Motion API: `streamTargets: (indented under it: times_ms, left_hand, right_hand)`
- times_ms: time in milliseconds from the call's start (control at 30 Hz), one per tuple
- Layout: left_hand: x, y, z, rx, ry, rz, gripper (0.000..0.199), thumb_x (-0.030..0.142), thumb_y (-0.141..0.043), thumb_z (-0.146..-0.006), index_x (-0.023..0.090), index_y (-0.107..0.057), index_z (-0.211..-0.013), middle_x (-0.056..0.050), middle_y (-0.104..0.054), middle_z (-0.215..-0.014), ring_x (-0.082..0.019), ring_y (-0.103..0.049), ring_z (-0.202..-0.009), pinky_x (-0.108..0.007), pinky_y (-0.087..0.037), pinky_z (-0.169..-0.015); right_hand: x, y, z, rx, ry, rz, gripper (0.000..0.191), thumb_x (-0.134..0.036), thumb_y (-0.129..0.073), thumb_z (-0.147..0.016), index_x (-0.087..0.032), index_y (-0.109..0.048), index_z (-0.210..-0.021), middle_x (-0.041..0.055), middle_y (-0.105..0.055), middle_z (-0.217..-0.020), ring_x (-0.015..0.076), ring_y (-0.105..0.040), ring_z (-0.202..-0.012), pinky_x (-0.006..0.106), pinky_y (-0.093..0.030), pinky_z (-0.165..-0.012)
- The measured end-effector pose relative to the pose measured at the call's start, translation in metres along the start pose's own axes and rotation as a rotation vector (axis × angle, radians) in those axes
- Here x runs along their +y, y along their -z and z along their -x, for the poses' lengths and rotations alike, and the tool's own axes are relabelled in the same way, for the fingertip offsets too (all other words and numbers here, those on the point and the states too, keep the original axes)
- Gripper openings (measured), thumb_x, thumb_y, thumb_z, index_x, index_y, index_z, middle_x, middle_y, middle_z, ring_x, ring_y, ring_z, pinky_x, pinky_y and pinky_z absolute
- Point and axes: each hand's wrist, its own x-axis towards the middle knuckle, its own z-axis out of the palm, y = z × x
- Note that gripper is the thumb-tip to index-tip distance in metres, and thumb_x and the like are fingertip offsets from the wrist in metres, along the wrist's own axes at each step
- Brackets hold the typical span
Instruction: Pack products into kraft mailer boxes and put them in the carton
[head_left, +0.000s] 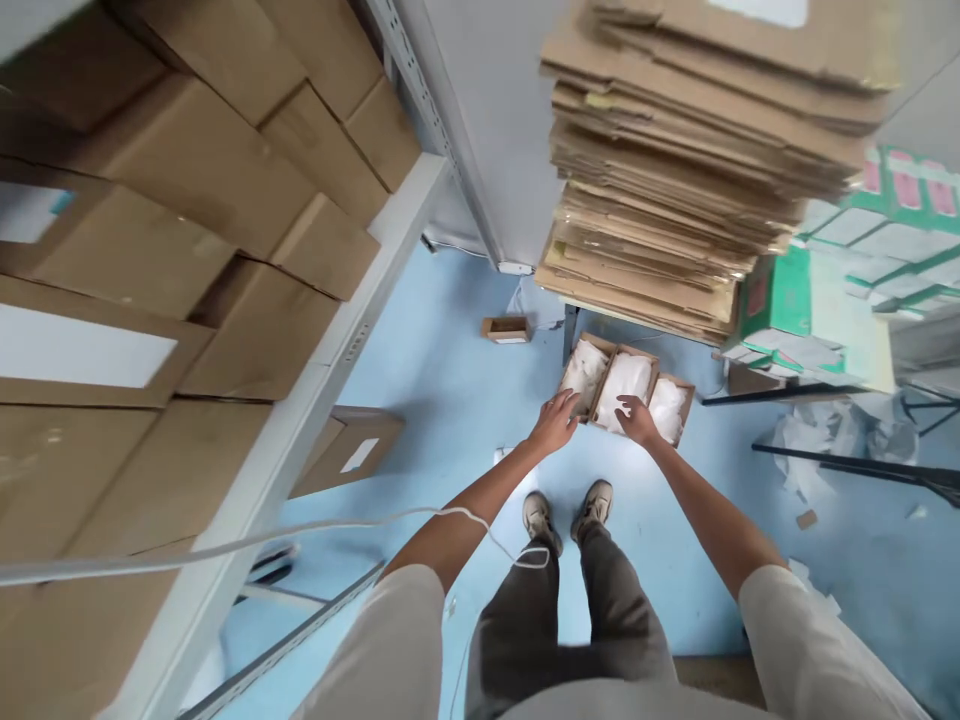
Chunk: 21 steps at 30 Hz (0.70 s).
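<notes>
Three open cardboard boxes stand side by side on the blue floor, each with white wrapped contents on top: a left box (586, 372), a middle box (627, 382) and a right box (670, 408). My left hand (556, 421) is at the near edge of the left box, fingers apart, holding nothing that I can see. Over the near part of the middle box, my right hand (636, 419) has its fingers spread and bent, with nothing in them. Whether either hand touches a box, I cannot tell.
Shelving with closed cartons (202, 180) fills the left. A tall stack of flattened cardboard (675, 180) rests on a table beyond the boxes, beside green-and-white cartons (795, 300). A small open box (506, 329) lies on the floor. A white cable (322, 525) crosses in front of me.
</notes>
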Motion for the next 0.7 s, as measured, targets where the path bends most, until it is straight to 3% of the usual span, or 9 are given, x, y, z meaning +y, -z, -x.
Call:
streamTargets:
  times_ms: [200, 267, 400, 567, 700]
  left_hand:
    - [-0.066, -0.06, -0.054, 0.067, -0.059, 0.121, 0.058, 0.023, -0.058, -0.101, 0.024, -0.051, -0.159, -0.015, -0.048, -0.168, -0.032, -0.047, -0.156, -0.052, -0.042, -0.128]
    - [-0.084, -0.08, -0.071, 0.087, -0.062, 0.17, 0.059, 0.024, -0.057, -0.102, 0.023, -0.05, -0.16, -0.016, -0.047, -0.169, -0.033, -0.045, -0.157, -0.052, -0.041, -0.129]
    - [-0.113, -0.121, -0.105, 0.126, -0.048, 0.262, 0.062, 0.022, -0.056, -0.101, 0.021, -0.046, -0.162, -0.017, -0.046, -0.168, -0.032, -0.044, -0.158, -0.051, -0.04, -0.131]
    - [-0.141, -0.169, -0.144, 0.105, 0.086, 0.329, 0.071, 0.014, -0.056, -0.096, 0.015, -0.042, -0.165, -0.02, -0.047, -0.168, -0.034, -0.048, -0.156, -0.05, -0.04, -0.131]
    - [-0.16, -0.198, -0.175, 0.103, 0.266, 0.417, 0.074, 0.016, -0.059, -0.095, 0.012, -0.04, -0.167, -0.024, -0.046, -0.169, -0.038, -0.049, -0.155, -0.052, -0.04, -0.13]
  right_hand:
    - [0.024, -0.082, -0.108, -0.028, -0.027, 0.142, 0.037, -0.026, -0.059, -0.095, -0.017, -0.072, -0.128, 0.0172, -0.074, -0.13, 0.0291, -0.074, -0.118, 0.042, -0.06, -0.102]
    - [0.029, -0.102, -0.142, -0.029, -0.039, 0.224, 0.039, -0.03, -0.063, -0.095, -0.017, -0.071, -0.131, 0.0182, -0.074, -0.131, 0.0317, -0.071, -0.124, 0.043, -0.056, -0.109]
    - [0.044, -0.134, -0.201, -0.031, -0.104, 0.314, 0.051, -0.041, -0.067, -0.096, -0.015, -0.065, -0.14, 0.0218, -0.071, -0.138, 0.0359, -0.068, -0.128, 0.043, -0.055, -0.109]
    - [0.072, -0.166, -0.252, -0.035, -0.074, 0.404, 0.062, -0.043, -0.071, -0.092, -0.012, -0.06, -0.144, 0.0251, -0.061, -0.149, 0.039, -0.059, -0.139, 0.045, -0.049, -0.117]
    - [0.094, -0.188, -0.283, 0.037, -0.148, 0.388, 0.057, -0.044, -0.057, -0.101, -0.012, -0.057, -0.148, 0.0256, -0.058, -0.153, 0.0385, -0.054, -0.145, 0.048, -0.041, -0.123]
